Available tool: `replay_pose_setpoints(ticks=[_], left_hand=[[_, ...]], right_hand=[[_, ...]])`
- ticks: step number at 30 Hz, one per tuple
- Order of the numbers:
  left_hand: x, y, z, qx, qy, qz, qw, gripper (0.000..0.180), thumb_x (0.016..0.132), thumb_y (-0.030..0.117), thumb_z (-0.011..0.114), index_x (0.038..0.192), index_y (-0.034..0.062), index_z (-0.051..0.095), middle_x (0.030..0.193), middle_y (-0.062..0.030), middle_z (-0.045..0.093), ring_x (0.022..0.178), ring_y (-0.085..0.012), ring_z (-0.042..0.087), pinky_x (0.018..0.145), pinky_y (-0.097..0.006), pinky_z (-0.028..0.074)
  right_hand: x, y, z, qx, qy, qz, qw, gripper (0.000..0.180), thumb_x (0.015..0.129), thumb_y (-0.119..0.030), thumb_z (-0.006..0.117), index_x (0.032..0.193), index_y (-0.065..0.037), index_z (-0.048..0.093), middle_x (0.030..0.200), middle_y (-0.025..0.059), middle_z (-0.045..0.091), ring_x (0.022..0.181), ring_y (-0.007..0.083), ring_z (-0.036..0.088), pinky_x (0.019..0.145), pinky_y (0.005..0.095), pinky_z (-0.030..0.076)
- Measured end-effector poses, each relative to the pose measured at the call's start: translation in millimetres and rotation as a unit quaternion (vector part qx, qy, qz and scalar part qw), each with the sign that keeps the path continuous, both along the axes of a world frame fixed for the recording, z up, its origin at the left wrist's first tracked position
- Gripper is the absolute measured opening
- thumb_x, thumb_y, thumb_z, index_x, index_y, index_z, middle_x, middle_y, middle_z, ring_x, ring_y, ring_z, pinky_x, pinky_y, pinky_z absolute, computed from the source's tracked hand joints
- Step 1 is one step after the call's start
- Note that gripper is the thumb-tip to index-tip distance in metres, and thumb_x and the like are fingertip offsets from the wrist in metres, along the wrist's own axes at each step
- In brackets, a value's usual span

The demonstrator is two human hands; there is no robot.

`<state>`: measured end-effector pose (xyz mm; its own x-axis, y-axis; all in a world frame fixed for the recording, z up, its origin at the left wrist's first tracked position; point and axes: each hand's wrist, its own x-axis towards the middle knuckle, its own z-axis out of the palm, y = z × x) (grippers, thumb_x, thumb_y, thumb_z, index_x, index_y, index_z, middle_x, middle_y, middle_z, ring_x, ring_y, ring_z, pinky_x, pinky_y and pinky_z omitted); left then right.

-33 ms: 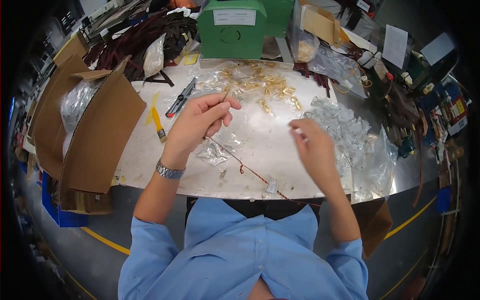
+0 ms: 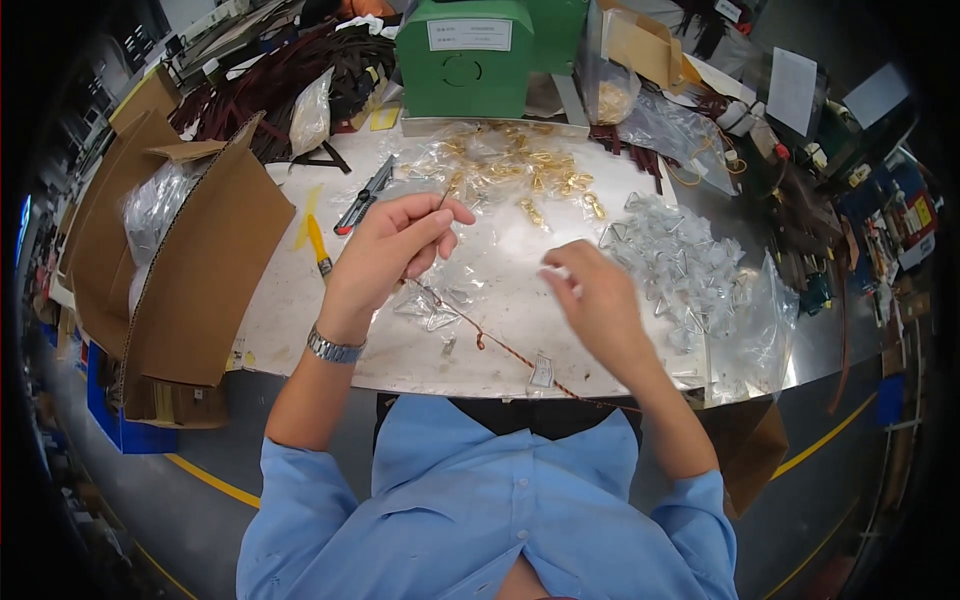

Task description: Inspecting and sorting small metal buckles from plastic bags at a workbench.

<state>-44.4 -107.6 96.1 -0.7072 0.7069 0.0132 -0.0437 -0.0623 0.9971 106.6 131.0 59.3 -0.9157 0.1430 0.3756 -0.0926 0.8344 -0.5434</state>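
Our left hand (image 2: 400, 245) pinches a thin, twisted reddish cord (image 2: 507, 349); whether our right hand's (image 2: 598, 298) fingertips meet, we can't tell.

- Light seems to fall from above, leaving the white tabletop (image 2: 285, 312) bright, palest between the hands.
- The grey floor (image 2: 200, 520) is dimmer; shadows on the tabletop look faint and soft.
- Glare whitens the clear plastic bag (image 2: 765, 330) at right.
- The right hand (image 2: 595, 300) is slightly motion-blurred; the left hand (image 2: 395, 240) looks crisper.
- Fisheye distortion bows the tabletop's front edge; the corners go black.
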Motion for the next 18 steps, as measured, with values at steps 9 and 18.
replay_pose_setpoints(ticks=[9, 18], left_hand=[[23.1, -60.1, -33.1, -0.159, 0.070, 0.040, 0.984, 0.023, 0.108, 0.015, 0.058, 0.113, 0.0002, 0.075, 0.077, 0.0032, 0.065, 0.061, -0.0012, 0.049, 0.055, -0.020, 0.037], [28.8, -29.1, -67.1, -0.220, 0.313, 0.023, 0.924, 0.020, 0.097, 0.017, 0.069, 0.107, 0.0006, 0.075, 0.092, -0.0182, 0.073, 0.087, -0.0355, 0.070, 0.080, -0.042, 0.055]], right_hand=[[-45.2, -84.6, -57.7, 0.133, -0.066, 0.073, 0.986, 0.049, 0.082, -0.031, 0.087, 0.110, -0.002, 0.059, 0.103, 0.0157, 0.061, 0.092, 0.0327, 0.067, 0.074, 0.0415, 0.057], [-39.7, -20.1, -54.8, -0.143, -0.195, 0.085, 0.967, 0.035, 0.087, -0.008, 0.079, 0.120, 0.001, 0.069, 0.093, 0.0119, 0.073, 0.082, 0.0204, 0.070, 0.079, 0.0336, 0.058]])
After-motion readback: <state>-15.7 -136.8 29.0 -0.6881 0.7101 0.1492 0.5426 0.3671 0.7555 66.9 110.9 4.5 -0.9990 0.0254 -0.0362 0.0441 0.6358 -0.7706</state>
